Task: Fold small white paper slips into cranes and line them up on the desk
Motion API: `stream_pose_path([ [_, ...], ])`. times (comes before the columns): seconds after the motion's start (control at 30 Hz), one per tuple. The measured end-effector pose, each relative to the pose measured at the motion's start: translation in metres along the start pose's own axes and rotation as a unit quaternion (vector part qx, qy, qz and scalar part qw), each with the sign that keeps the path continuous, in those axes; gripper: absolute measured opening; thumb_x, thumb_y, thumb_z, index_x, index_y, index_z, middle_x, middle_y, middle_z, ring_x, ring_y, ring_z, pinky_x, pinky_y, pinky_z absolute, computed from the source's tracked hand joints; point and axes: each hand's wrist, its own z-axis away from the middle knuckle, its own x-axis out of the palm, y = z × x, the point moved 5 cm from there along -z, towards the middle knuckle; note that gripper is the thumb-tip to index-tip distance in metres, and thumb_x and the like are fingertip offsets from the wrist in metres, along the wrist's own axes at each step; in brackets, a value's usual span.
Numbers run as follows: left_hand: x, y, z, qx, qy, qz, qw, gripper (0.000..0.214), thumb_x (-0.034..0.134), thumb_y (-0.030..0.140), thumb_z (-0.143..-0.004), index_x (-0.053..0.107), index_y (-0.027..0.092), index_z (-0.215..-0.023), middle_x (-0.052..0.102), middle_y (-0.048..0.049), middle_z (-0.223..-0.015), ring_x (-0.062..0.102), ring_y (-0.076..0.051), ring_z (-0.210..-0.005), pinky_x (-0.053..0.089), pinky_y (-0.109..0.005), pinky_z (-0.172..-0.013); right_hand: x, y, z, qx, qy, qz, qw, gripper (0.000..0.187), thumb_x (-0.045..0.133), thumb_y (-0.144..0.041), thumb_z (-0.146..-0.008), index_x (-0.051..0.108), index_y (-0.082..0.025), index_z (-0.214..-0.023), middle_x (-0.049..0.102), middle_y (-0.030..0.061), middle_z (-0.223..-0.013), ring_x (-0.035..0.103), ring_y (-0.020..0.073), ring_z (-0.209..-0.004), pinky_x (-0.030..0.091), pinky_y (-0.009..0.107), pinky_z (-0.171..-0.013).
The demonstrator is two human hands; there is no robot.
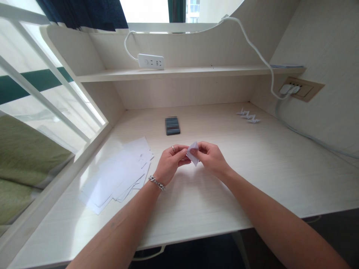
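Just above the desk, a small folded piece of white paper (193,154) is pinched between my two hands. My left hand (171,160), with a ring and a chain bracelet, grips its left edge between thumb and fingers. On the other side my right hand (212,156) presses its thumb on the paper's face, fingers behind it. Part of the paper is hidden by the fingertips. Loose white paper sheets (120,172) lie in a fanned pile to the left. Several small folded paper cranes (249,116) stand in a row at the back right.
A dark phone-sized object (172,125), its screen blurred, lies beyond my hands. A white power strip (150,62) sits on the shelf (190,71); a white cable (256,50) runs down to the wall socket (304,89). White rails (47,93) border the desk at left.
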Motion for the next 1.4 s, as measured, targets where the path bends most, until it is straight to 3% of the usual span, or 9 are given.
stream_pose_path([
  [0.27, 0.002, 0.001, 0.001, -0.003, -0.008, -0.015, 1.000, 0.030, 0.079, 0.022, -0.066, 0.068, 0.011, -0.092, 0.072, -0.0089, -0.086, 0.067, -0.018, -0.079, 0.055, -0.038, -0.080, -0.001, -0.003, 0.002, 0.003, 0.021, 0.062, 0.998, 0.021, 0.061, -0.039, -0.083, 0.066, -0.019, -0.082, 0.068, 0.0031, -0.078, 0.060, 0.0174, -0.073, 0.044, 0.028, -0.065],
  [0.5, 0.001, -0.002, -0.002, 0.015, -0.009, 0.001, 1.000, 0.035, 0.078, 0.037, -0.071, 0.069, 0.010, -0.090, 0.070, -0.0077, -0.083, 0.066, -0.016, -0.077, 0.055, -0.035, -0.078, -0.002, -0.007, 0.004, -0.013, 0.027, 0.107, 0.994, 0.020, 0.060, -0.038, -0.083, 0.068, -0.020, -0.086, 0.069, 0.0031, -0.079, 0.061, 0.0179, -0.072, 0.043, 0.028, -0.064],
  [0.83, 0.000, -0.001, -0.001, 0.021, 0.006, -0.059, 0.998, 0.035, 0.080, 0.035, -0.068, 0.068, 0.010, -0.088, 0.071, -0.0080, -0.079, 0.066, -0.017, -0.075, 0.055, -0.037, -0.078, -0.001, -0.012, 0.007, -0.030, 0.035, 0.133, 0.990, 0.016, 0.061, -0.035, -0.083, 0.066, -0.020, -0.081, 0.066, 0.0003, -0.074, 0.057, 0.0152, -0.067, 0.040, 0.026, -0.061],
  [1.4, 0.000, -0.004, -0.001, 0.005, -0.011, 0.010, 1.000, 0.033, 0.079, 0.039, -0.070, 0.069, 0.011, -0.084, 0.069, -0.0058, -0.079, 0.064, -0.014, -0.074, 0.054, -0.033, -0.076, 0.000, -0.011, 0.006, -0.021, 0.029, 0.098, 0.995, 0.014, 0.062, -0.033, -0.080, 0.066, -0.020, -0.079, 0.067, 0.0009, -0.074, 0.058, 0.0164, -0.068, 0.043, 0.028, -0.062],
])
